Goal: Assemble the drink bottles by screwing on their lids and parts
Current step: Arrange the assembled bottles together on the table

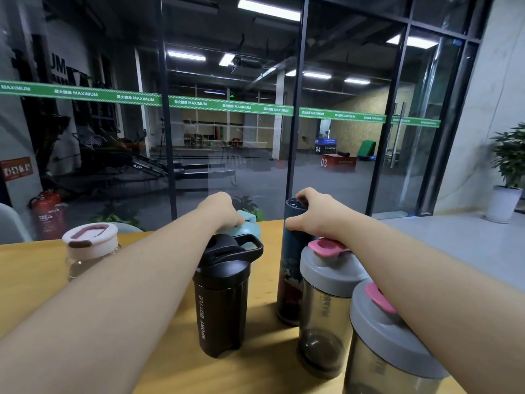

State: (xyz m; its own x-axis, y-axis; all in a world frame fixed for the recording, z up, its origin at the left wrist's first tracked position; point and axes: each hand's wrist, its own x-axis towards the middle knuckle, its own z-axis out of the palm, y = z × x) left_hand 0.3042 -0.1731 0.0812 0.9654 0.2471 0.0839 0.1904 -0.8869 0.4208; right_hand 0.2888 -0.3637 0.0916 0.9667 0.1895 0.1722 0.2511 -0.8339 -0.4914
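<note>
Behind the black sport bottle (221, 297) your left hand (220, 209) covers most of the teal bottle (250, 227), so its body stays hidden (only the lid's right side shows). To the right of that black bottle, your right forearm crosses the nearest grey-lidded shaker (397, 351), which the bottom edge also cuts off. Your right hand (315, 211) hides its fingertips behind the tall dark flask (292, 251).

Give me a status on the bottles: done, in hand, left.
Done, apparently: black bottle, two grey shakers and clear jar carry lids. In hand: right hand on the tall flask cap, left hand on the teal bottle. Nothing else visibly left.
</note>
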